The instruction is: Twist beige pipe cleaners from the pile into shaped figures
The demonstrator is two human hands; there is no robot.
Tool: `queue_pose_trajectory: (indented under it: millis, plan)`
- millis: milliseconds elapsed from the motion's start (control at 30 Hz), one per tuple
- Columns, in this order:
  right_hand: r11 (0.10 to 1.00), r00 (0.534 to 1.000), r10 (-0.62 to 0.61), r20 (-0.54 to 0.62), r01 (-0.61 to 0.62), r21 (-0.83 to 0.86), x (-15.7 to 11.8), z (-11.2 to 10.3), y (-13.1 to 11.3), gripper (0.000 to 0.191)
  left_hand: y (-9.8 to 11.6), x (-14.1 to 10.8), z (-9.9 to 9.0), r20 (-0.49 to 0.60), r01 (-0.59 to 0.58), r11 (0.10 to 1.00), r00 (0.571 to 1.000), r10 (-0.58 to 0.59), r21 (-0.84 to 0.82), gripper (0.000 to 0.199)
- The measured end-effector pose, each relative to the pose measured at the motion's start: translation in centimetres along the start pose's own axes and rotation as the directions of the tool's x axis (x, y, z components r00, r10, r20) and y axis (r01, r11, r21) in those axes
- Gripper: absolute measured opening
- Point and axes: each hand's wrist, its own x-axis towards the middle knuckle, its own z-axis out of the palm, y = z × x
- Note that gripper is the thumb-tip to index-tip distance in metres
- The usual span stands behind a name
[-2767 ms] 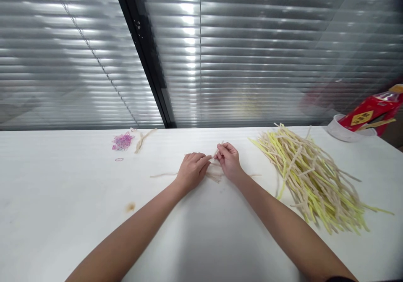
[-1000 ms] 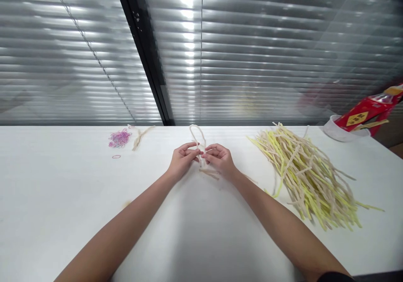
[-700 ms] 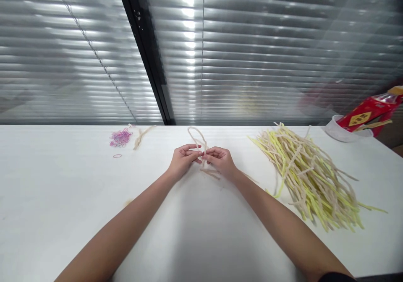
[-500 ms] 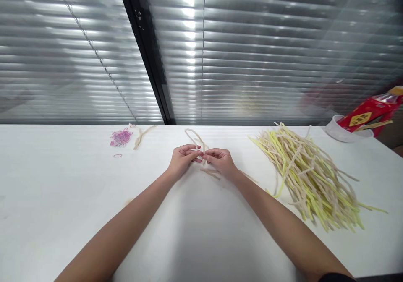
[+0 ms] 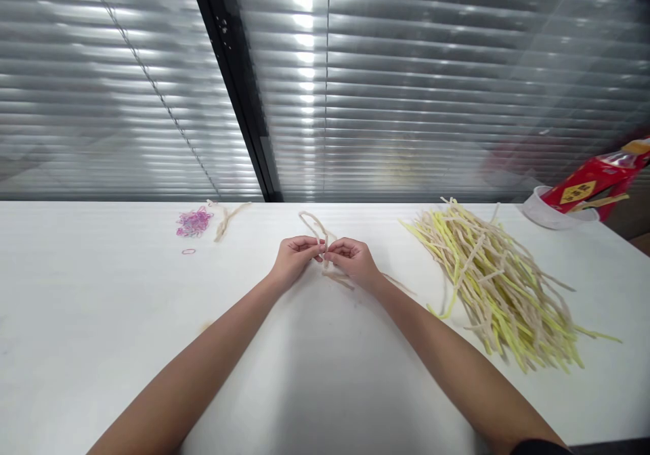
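2 hands pinch beige cord loop [image 5: 315, 225] | left hand [image 5: 294, 260] + right hand [image 5: 355, 263] fingers shut on it | risk: thin cord slips, loop springs open

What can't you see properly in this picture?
- Head view: where the beige strand is pinched is hidden by the fingers of the left hand and right hand.
- The red packet is cut off by the right edge.
- The pink rubber bands are too small to count.
- Behind the blinds, everything is blurred.
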Motion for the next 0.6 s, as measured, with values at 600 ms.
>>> queue_pose_trajectory:
  millis: [600]
  plan:
    - [0.977,0.998,-0.045,0.054,0.055,-0.206,-0.44,0.1,0.33,0.025,-0.61,0.22,-0.53,0.019,0.041,0.994,0.999,-0.043,0.105,0.024]
